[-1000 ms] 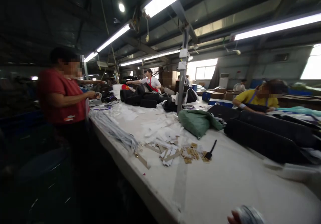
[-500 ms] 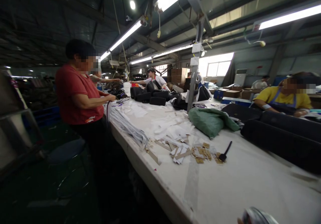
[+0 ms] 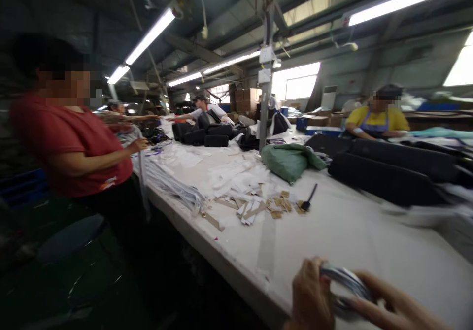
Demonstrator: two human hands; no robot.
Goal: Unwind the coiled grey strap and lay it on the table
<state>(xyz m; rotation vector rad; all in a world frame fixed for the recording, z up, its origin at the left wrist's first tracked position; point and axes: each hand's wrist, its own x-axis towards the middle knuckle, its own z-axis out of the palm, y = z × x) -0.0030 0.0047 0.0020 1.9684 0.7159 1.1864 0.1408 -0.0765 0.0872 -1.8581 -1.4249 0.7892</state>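
At the lower right, over the table's near side, both my hands hold a shiny grey, ring-shaped coil point(image 3: 345, 277). My left hand point(image 3: 312, 293) is closed on its left side, fingers bent and thumb against it. From the right, my right hand point(image 3: 391, 300) grips the other side, fingers reaching around the coil's edge. Motion blurs the coil, so its material cannot be made out. Bare white tabletop point(image 3: 332, 236) lies just beyond my hands.
Paper strips point(image 3: 251, 209), tan tags point(image 3: 279, 204) and a black tool point(image 3: 309, 197) lie mid-table. Long grey straps point(image 3: 173, 182) run along the left edge. A green sack point(image 3: 288, 162) rests by a post point(image 3: 264, 98). A person in red point(image 3: 74, 143) stands left.
My view has turned right and down. Both my hands now show at the lower right with the coil; earlier only the coil's top and a fingertip showed. The person in red has raised a strap.
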